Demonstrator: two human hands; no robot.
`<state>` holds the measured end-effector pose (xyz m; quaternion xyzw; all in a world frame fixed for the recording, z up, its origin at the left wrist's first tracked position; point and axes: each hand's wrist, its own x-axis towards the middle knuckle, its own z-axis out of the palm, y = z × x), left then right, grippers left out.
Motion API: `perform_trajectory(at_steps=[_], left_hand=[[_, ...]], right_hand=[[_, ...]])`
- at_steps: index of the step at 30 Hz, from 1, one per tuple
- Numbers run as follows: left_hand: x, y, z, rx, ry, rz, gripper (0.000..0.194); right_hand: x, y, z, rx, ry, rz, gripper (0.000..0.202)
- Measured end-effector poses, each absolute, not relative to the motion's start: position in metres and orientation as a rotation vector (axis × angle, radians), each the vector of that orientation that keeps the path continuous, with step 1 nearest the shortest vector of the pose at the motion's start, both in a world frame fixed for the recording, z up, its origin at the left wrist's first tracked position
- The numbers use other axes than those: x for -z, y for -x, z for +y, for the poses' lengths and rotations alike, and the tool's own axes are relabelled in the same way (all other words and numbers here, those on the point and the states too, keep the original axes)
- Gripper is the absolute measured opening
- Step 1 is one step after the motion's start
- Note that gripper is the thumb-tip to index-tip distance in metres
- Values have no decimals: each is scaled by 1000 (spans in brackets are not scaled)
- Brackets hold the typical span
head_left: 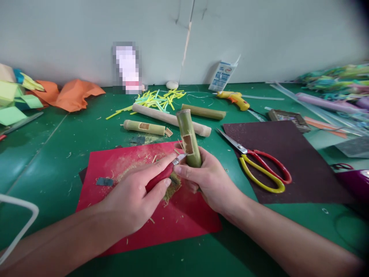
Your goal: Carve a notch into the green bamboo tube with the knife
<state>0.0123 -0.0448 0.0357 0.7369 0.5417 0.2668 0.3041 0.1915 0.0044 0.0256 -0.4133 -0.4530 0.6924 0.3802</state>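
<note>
My left hand (138,192) is closed around the red handle of a craft knife (161,176). Its blade meets the lower edge of a rectangular opening cut in a green bamboo tube (189,132). That tube stands tilted in my right hand (207,173), whose fingers wrap round its lower end while the thumb lies near the blade. Beneath both hands is a red sheet (106,231), strewn with bamboo shavings and dust. A dark grey scrap (104,181) rests on the sheet. Some of my right fingers are hidden behind the tube.
Another bamboo tube with a cut opening (145,127), a pale rod (161,115) and an uncut tube (204,112) lie behind. Scissors (253,161) rest on a dark sheet (268,132) at right. A yellow glue gun (235,99) and yellow straw pieces (155,100) are farther back.
</note>
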Motion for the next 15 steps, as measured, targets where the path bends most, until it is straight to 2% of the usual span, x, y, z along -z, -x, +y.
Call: perform_trajectory(at_steps=[6, 15], left_hand=[[-31, -14, -45, -754, -2002, 1448, 48], [-24, -14, -46, -829, -2146, 1375, 50]], right_hand=[[-26, -190, 6, -1647, 1076, -1205, 51], [-24, -189, -2, -1814, 1043, -1086, 36]])
